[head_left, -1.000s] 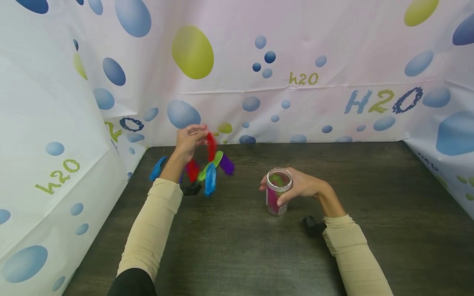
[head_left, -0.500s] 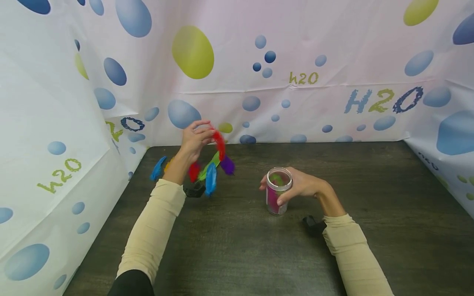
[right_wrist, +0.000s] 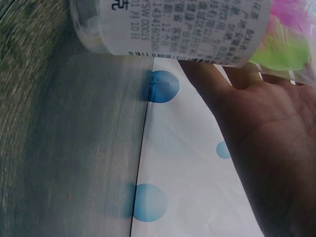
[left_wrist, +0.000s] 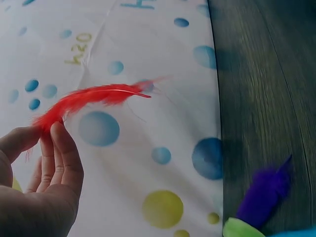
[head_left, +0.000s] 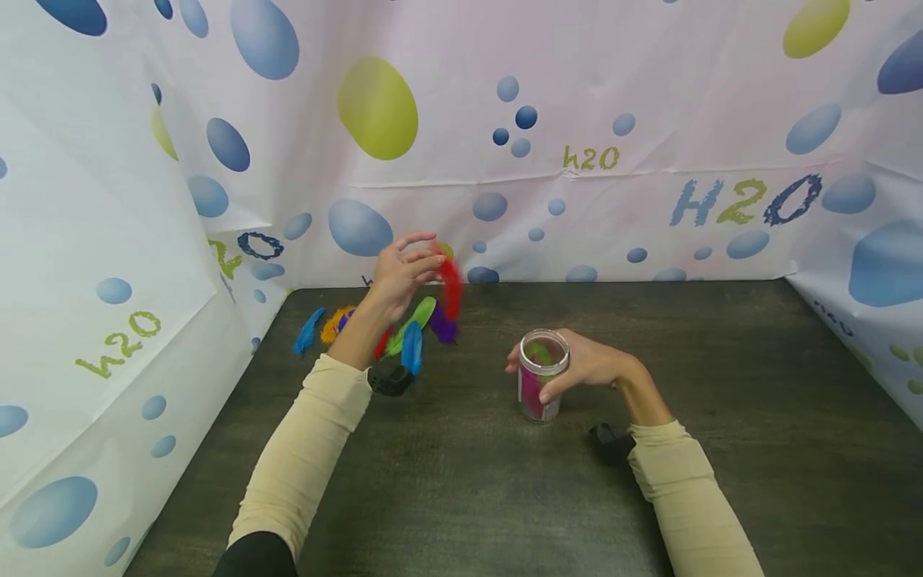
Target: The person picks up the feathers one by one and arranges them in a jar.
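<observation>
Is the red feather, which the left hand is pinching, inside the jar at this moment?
No, the left hand holds the red feather in the air, apart from the jar in the right hand.

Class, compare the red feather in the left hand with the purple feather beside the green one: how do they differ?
The red feather is pinched in the air by the left hand; the purple feather lies on the table. The red feather looks slim and curved, while the purple feather looks broader and straighter. Both have fluffy edges.
</observation>
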Demonstrator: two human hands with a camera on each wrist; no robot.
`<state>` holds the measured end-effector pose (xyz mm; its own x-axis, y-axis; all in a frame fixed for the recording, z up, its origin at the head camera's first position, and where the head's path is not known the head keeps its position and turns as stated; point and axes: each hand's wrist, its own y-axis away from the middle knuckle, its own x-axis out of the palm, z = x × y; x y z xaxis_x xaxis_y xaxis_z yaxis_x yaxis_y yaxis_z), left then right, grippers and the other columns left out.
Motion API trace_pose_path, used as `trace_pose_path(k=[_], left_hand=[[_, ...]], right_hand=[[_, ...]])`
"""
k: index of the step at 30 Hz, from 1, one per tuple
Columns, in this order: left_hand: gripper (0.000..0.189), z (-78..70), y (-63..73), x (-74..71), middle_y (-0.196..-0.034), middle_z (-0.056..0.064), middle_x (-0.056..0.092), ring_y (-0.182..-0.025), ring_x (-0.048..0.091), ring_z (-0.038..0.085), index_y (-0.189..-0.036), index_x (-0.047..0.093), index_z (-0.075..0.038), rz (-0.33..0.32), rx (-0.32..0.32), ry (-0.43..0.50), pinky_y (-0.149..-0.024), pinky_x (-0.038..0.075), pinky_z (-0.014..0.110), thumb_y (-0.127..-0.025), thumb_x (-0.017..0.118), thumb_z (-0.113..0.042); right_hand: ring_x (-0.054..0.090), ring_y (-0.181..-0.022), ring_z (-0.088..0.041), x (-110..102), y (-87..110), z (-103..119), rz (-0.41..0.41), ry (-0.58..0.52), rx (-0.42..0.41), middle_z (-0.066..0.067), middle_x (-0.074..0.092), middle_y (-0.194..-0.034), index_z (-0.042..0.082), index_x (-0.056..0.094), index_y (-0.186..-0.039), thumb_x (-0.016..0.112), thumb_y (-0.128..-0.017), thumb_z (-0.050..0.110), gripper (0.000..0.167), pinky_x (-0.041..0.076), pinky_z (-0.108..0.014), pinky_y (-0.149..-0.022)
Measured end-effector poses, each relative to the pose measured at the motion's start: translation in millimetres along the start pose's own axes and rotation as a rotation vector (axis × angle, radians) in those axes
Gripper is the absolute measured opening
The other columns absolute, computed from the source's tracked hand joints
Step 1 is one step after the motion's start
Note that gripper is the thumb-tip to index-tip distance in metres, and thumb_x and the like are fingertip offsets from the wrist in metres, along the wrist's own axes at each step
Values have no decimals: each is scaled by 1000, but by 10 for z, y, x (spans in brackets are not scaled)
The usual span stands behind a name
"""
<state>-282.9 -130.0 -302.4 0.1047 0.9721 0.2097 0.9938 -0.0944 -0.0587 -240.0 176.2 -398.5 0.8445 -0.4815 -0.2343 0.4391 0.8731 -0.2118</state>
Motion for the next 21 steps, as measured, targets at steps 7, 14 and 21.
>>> trace_pose_path(k=[7,14,21], left_hand=[[43,-33,86,171,-84,3,72,-75,70,15,-133,55,2,65,58,17,-73,62,25,-94,65,15],[44,-62,155,322,-84,2,70,-79,70,15,-133,55,1,167,111,46,-78,62,26,-93,61,18],[42,-63,240,456,-85,3,71,-79,71,17,-129,56,2,216,127,-6,-74,62,26,-91,63,18]], right_hand=[[59,-125,-48,5,-1,21,-3,-3,7,-28,64,-132,-8,57,-133,85,-85,6,58,53,-38,-104],[59,-122,-51,8,2,23,-12,0,5,-36,61,-130,-7,58,-132,83,-85,5,55,54,-40,-102],[60,-121,-48,11,11,10,-10,-6,10,-38,60,-130,-8,57,-132,83,-86,7,55,54,-41,-102]])
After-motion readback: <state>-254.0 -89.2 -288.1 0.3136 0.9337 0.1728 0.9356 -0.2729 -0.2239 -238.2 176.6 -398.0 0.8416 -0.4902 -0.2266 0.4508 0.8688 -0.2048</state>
